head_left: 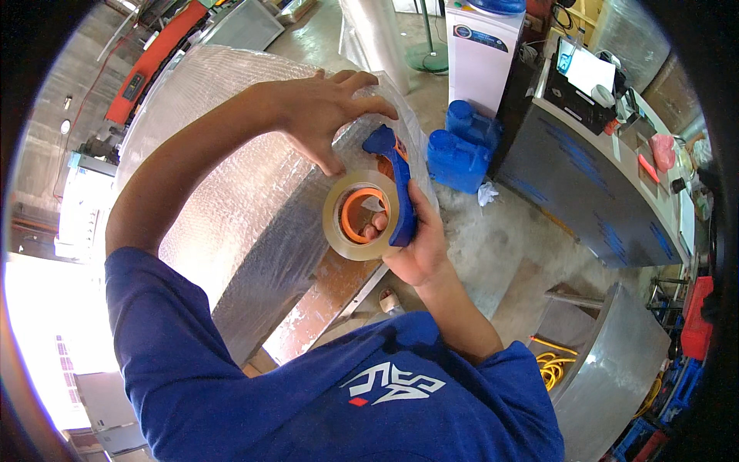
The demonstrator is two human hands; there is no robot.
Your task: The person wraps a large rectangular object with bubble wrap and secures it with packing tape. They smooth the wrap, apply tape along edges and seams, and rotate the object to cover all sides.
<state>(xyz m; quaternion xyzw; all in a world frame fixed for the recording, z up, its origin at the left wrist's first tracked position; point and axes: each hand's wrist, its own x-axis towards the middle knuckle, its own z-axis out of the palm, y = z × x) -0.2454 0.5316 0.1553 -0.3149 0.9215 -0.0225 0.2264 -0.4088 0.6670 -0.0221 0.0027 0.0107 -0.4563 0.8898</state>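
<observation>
My right hand (422, 245) grips a blue tape dispenser (402, 192), with some fingertips showing through its orange hub. A wide roll of clear packing tape (336, 219) sits on that hub. Just beyond and left of the dispenser's head, my left hand (327, 115) has its fingers spread and curved, with thumb and fingers apart and nothing visible between them. It is over a large bulky item wrapped in clear bubble wrap (223, 165). Whether its fingertips press on the wrap, I cannot tell.
Blue jerrycans (459, 158) stand by a white water dispenser (481, 65). To the right is a metal-fronted counter (577, 185) with papers and small items on it. A metal cabinet (612, 358) stands at lower right, near a coiled yellow hose (552, 369). Upright plastic rolls (373, 38) stand behind.
</observation>
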